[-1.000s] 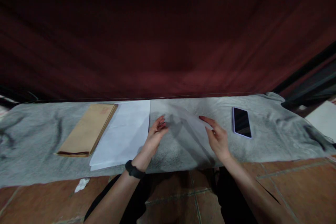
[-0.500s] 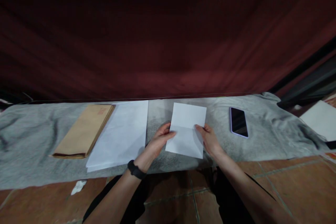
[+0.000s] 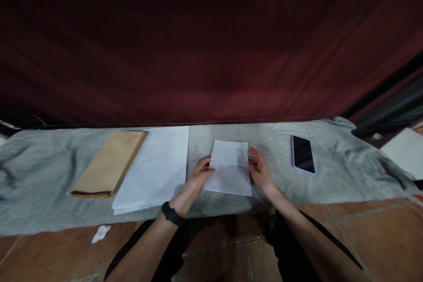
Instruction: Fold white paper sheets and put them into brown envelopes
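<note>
A creased sheet of white paper (image 3: 229, 174) is in front of me, with a fold line running across its middle and its far part angled differently from the near part. My left hand (image 3: 200, 174) pinches its left edge, thumb on top and fingers beneath. At the right edge is my right hand (image 3: 261, 172), its fingers loosely curved and apart, close against the paper without a clear grip. Left of my hands lies a stack of larger white sheets (image 3: 155, 167), partly beneath a pile of brown paper envelopes (image 3: 107, 163).
A phone in a lilac case (image 3: 303, 154) lies to the right on the grey cloth (image 3: 277, 185). Behind it hangs a dark red curtain (image 3: 211, 61). A crumpled white scrap (image 3: 101, 233) is on the tiled floor (image 3: 59, 251). White paper (image 3: 405, 152) shows at far right.
The paper has come lower and its far part looks foreshortened. My right thumb has slid off the sheet's face to its right edge, and those fingers have spread. My left hand keeps its pinch.
</note>
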`<act>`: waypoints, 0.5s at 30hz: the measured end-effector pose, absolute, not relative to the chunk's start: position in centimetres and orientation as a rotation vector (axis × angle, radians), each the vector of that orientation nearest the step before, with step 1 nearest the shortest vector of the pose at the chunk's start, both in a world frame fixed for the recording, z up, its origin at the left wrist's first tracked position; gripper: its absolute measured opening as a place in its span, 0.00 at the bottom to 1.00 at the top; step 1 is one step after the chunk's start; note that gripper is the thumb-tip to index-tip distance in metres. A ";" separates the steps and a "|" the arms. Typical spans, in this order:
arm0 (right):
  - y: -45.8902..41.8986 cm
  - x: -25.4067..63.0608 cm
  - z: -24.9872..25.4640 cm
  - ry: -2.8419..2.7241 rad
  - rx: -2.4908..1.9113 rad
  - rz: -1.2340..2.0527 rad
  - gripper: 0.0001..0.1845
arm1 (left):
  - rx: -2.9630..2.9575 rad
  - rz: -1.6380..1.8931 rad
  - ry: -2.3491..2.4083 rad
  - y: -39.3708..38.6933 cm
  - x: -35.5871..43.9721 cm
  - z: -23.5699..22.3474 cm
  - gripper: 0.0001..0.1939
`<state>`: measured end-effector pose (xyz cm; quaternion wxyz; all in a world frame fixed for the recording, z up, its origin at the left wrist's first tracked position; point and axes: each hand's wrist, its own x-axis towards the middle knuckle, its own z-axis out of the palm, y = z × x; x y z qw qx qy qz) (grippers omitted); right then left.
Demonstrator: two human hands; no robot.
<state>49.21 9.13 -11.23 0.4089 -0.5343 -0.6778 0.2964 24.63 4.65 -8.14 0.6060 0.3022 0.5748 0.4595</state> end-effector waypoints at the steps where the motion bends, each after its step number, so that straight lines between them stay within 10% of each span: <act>1: 8.9 49.5 -11.0 -1.822 -1.319 0.676 0.30 | 0.685 1.075 1.329 4.6 24.5 -8.2 0.29; 15: 6.3 50.7 -9.3 -2.685 -0.921 0.552 0.44 | 1.056 1.085 1.635 4.8 23.5 -8.2 0.18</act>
